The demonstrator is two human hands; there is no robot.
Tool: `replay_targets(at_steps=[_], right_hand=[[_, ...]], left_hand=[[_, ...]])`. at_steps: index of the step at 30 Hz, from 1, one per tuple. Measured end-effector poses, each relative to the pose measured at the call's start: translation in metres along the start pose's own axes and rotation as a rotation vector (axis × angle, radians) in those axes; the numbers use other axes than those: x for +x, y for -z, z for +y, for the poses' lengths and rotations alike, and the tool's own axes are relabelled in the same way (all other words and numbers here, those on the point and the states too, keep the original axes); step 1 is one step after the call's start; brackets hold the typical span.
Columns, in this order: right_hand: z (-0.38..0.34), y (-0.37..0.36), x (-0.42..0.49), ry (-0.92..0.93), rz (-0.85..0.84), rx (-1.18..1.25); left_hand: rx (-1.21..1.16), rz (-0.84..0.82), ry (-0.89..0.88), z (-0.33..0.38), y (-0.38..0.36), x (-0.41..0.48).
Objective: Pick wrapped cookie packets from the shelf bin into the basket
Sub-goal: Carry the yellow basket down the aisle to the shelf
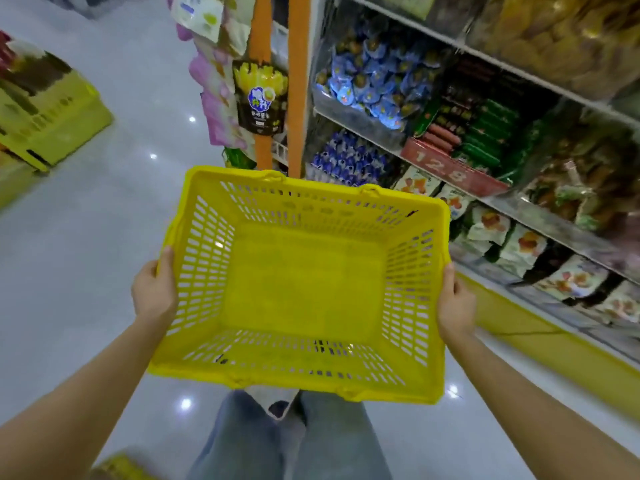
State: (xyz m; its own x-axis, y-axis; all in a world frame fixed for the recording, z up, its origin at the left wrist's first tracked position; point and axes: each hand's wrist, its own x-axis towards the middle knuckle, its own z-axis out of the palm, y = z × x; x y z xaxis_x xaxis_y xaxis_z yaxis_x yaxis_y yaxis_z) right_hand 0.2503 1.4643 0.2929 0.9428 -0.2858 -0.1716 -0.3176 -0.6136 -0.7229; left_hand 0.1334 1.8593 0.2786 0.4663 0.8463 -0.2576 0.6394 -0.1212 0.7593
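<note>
Both hands (154,292) (455,306) hold yellow basket (301,282) beside shelf (450,174).

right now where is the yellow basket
Centre of the head view: the yellow basket is gripped at its side rims by the left hand and right hand, with the snack shelves to its right.

A bright yellow basket (304,282), its walls patterned with slotted holes. Blue wrapped packets (374,81) in the shelf bin — green and red packs (478,133) beside them. A red price tag (450,168), orange posts (298,81), pale grey glossy floor (86,254), faded blue jeans (270,441).
</note>
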Motion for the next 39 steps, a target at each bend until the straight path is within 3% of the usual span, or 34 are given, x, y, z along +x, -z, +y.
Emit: replay_targets(at_steps=[10,18,27,39], right_hand=[[0.047,0.023,0.067,-0.229,0.097,-0.081],[0.068,0.01,0.094,-0.33,0.149,-0.102],[0.071,-0.079,0.093,-0.385,0.251,-0.133],[0.124,-0.236,0.126,-0.305,0.266,-0.188]], left_hand=[[0.149,-0.133,-0.12,0.065,-0.113,0.027],[0.203,-0.228,-0.152,0.074,-0.174,0.057],[0.297,-0.317,-0.185,0.05,-0.218,0.138],[0.18,-0.341,-0.106,-0.06,-0.283,0.244]])
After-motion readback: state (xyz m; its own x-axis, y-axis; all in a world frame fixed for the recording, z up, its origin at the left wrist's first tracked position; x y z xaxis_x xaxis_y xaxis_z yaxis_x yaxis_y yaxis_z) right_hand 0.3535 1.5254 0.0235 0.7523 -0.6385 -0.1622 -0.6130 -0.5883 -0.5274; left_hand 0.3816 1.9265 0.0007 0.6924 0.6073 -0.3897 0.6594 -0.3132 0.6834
